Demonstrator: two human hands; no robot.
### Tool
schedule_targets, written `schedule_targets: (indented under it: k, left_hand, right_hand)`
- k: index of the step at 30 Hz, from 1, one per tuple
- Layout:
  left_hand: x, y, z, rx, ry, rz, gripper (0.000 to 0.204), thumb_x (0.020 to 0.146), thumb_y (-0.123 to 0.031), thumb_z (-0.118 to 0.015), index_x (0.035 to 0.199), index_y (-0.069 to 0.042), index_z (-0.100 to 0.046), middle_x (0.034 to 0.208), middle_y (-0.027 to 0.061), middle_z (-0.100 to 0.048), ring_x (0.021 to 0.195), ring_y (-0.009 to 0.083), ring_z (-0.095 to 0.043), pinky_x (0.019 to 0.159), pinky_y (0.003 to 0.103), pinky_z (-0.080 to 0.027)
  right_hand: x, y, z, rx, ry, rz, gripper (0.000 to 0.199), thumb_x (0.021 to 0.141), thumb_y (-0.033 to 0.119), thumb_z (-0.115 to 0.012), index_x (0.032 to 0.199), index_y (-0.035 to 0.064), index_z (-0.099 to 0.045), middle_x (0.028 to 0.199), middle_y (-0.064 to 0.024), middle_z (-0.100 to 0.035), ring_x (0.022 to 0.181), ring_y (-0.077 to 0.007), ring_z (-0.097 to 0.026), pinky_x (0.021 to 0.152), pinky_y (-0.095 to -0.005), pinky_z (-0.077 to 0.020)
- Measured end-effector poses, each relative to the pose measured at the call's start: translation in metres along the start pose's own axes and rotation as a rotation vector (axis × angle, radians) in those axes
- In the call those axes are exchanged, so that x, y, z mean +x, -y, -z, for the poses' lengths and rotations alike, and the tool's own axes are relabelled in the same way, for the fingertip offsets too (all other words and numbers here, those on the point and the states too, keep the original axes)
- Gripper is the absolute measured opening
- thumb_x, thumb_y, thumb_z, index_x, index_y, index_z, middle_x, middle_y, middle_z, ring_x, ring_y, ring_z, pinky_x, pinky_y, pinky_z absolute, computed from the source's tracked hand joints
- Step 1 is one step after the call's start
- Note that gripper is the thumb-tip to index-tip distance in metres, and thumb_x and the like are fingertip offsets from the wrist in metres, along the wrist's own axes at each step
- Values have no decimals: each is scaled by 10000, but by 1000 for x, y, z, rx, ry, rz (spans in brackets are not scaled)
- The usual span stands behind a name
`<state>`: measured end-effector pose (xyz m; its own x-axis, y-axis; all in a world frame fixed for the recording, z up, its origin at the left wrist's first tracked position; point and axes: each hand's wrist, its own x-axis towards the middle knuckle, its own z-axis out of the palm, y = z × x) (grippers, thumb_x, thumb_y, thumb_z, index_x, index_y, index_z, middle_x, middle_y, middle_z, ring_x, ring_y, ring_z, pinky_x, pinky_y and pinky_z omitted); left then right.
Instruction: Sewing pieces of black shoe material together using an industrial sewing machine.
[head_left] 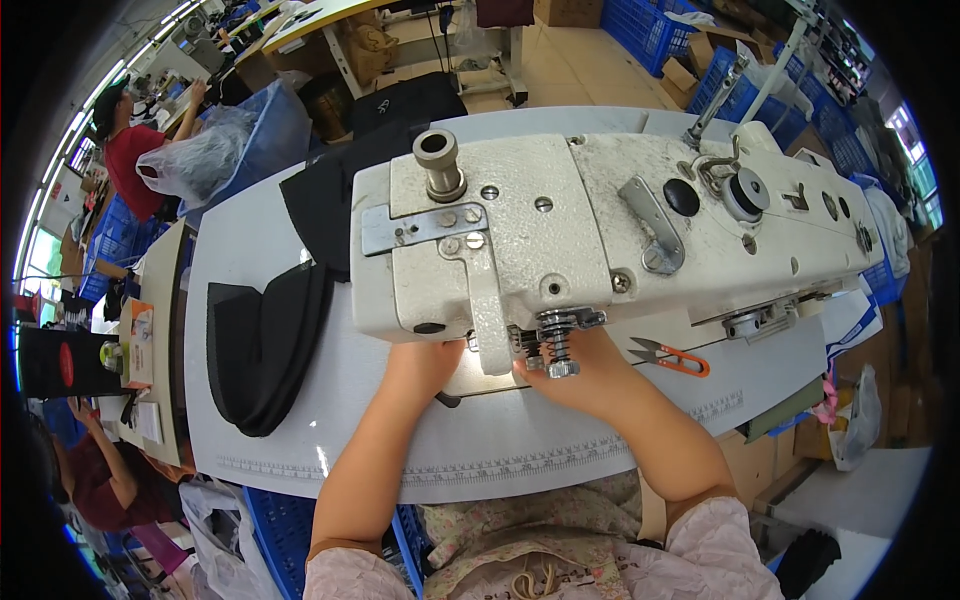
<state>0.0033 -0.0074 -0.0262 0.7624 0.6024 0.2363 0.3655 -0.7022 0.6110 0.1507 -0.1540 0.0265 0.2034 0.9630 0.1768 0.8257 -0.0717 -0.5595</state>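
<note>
On the pale grey worktable [300, 440], my left hand [425, 362] and right hand [580, 375] reach under the white industrial sewing machine head [560, 230], fingers hidden, grip unclear, seemingly positioning work at its needle, calling for careful alignment.

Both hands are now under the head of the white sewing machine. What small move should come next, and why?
Probably ease both hands slightly back toward the body, so the work shows. The left hand and the right hand reach under the head of the white industrial sewing machine, which hides the fingertips and whatever they hold. The orange-handled thread snips lie apart on the pale grey table, right of the right hand.
</note>
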Motion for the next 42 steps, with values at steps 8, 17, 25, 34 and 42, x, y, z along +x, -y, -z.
schedule_targets:
  k: [8, 17, 25, 34, 42]
  left_hand:
    - [2, 7, -9, -120, -7, 49, 197, 725, -24, -590, 921, -12, -598, 924, 147, -609, 852, 325, -583, 706, 387, -470]
    - [10, -3, 5, -46, -202, -5, 207, 790, -64, -492, 967, -1, -580, 960, 181, -608, 939, 388, -540, 784, 408, -425]
    - [-42, 17, 152, 60, -690, 493, 263, 868, -183, -538, 720, 22, -469, 574, 110, -418, 537, 218, -385, 527, 333, -348]
    - [-142, 91, 202, 702, -562, 613, 336, 755, -181, -620, 991, 47, -548, 1031, 181, -551, 1034, 352, -472, 905, 415, -358]
    - [22, 60, 154, 458, -433, 249, 470, 769, -293, -636, 1076, 52, -549, 1141, 220, -526, 1095, 347, -462, 944, 406, -357]
  right_hand:
    - [-1, -7, -4, 23, -12, 28, 130, 661, 138, -633, 604, 36, -576, 649, -113, -562, 685, -303, -568, 642, -428, -434]
    - [-4, 1, 1, -148, 15, 53, 195, 683, 207, -658, 611, 45, -577, 657, -121, -573, 681, -311, -579, 630, -426, -441]
    - [-2, 7, 6, -149, 277, -207, 463, 752, 431, -577, 804, -29, -579, 770, -207, -592, 846, -390, -559, 798, -452, -414]
    - [2, 5, 7, -161, 297, -103, 446, 754, 385, -567, 757, -60, -602, 783, -230, -585, 884, -400, -516, 822, -449, -387]
    - [-2, 6, 9, -200, 98, -91, 296, 679, 286, -667, 596, 5, -626, 609, -154, -587, 674, -328, -583, 724, -430, -418]
